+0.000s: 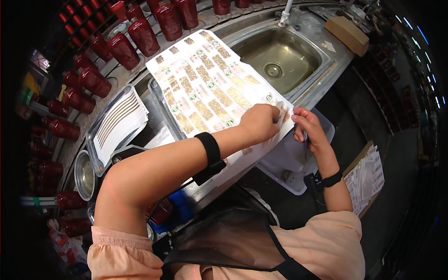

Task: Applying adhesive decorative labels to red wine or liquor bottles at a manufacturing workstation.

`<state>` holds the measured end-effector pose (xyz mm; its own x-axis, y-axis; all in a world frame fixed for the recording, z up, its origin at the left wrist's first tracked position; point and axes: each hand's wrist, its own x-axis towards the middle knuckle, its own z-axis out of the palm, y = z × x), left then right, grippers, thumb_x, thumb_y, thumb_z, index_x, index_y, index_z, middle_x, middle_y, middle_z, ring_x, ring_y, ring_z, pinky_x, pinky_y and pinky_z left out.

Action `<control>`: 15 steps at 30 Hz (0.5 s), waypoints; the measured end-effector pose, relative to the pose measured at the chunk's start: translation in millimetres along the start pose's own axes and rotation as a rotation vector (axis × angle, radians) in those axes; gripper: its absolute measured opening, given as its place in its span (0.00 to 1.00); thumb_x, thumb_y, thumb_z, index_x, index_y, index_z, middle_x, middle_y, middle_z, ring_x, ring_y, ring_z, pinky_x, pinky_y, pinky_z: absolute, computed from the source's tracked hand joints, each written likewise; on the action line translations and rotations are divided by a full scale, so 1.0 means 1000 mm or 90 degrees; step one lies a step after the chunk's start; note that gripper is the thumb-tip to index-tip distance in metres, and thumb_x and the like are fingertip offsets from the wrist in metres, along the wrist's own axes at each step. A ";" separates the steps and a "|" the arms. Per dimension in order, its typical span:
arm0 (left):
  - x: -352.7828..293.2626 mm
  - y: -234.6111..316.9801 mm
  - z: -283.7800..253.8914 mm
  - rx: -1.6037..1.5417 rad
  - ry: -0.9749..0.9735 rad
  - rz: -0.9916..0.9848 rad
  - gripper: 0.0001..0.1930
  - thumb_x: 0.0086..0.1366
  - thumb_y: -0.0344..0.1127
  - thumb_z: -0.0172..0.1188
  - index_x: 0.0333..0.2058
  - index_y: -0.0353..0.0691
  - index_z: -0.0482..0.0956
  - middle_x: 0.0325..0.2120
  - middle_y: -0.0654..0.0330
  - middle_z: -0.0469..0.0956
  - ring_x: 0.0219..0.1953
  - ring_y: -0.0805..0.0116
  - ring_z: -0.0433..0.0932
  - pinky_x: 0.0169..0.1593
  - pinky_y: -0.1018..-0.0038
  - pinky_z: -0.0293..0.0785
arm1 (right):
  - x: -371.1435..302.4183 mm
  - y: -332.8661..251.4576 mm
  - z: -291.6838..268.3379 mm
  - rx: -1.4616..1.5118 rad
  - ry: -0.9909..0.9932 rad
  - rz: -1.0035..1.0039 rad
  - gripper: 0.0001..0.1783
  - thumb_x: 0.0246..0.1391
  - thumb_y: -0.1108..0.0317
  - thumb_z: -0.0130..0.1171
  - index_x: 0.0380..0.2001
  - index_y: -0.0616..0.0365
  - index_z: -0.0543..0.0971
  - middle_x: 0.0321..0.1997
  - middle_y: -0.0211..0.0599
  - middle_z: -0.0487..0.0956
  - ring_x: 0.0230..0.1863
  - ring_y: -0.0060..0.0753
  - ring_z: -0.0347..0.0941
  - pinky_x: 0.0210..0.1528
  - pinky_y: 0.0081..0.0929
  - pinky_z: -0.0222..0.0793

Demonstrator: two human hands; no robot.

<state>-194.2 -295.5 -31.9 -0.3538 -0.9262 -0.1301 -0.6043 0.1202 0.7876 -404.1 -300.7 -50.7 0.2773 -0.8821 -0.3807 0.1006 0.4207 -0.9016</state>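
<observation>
A large white decal sheet (212, 85) printed with gold patches and small green round marks lies across the counter and the sink's near side. My left hand (261, 122) is closed at its right end, fingers curled down on the paper. Facing it, my right hand (311, 128) pinches the sheet's right edge between thumb and forefinger. A thin grey tool (305, 136) shows among the right hand's lower fingers; its kind is unclear. What lies under the left fingertips is hidden.
Many dark red bottles (143, 37) line the counter's far and left sides. A clear tray (95, 144) holds striped paper strips (120, 122). Beyond the sheet is a steel sink (298, 51); a cardboard box (346, 36) sits past it. Below are a white bin (295, 184) and stacked printed sheets (366, 179).
</observation>
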 end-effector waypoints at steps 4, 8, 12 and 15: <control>-0.009 -0.004 -0.025 -0.037 0.121 -0.024 0.09 0.54 0.31 0.57 0.32 0.32 0.78 0.26 0.47 0.80 0.30 0.55 0.81 0.38 0.65 0.75 | 0.010 0.011 -0.023 -0.112 0.037 -0.037 0.06 0.51 0.70 0.59 0.32 0.59 0.75 0.25 0.27 0.72 0.15 0.14 0.63 0.19 0.18 0.60; -0.022 -0.008 -0.090 0.001 0.189 -0.006 0.09 0.56 0.31 0.56 0.33 0.29 0.76 0.27 0.50 0.80 0.29 0.63 0.79 0.37 0.68 0.75 | 0.022 0.002 -0.035 -0.406 0.151 -0.149 0.07 0.49 0.69 0.60 0.32 0.60 0.78 0.27 0.27 0.75 0.27 0.17 0.69 0.32 0.19 0.65; -0.033 -0.032 -0.179 0.029 0.243 -0.081 0.10 0.59 0.31 0.56 0.39 0.33 0.75 0.30 0.62 0.77 0.31 0.73 0.77 0.30 0.76 0.76 | 0.059 -0.023 -0.015 -0.506 0.201 -0.316 0.11 0.46 0.65 0.61 0.32 0.61 0.80 0.31 0.36 0.81 0.33 0.26 0.75 0.38 0.27 0.69; -0.050 -0.027 -0.231 -0.095 0.301 -0.125 0.10 0.59 0.32 0.56 0.39 0.36 0.76 0.32 0.64 0.77 0.32 0.74 0.77 0.30 0.77 0.75 | 0.110 -0.033 -0.009 -0.552 0.126 -0.313 0.11 0.47 0.63 0.62 0.31 0.60 0.80 0.28 0.36 0.81 0.31 0.26 0.75 0.36 0.28 0.69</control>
<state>4.1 -335.0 92.6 0.1372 -0.9902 -0.0256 -0.5064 -0.0923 0.8574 -385.9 -413.6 -64.4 0.2211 -0.9683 0.1161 -0.5887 -0.2274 -0.7758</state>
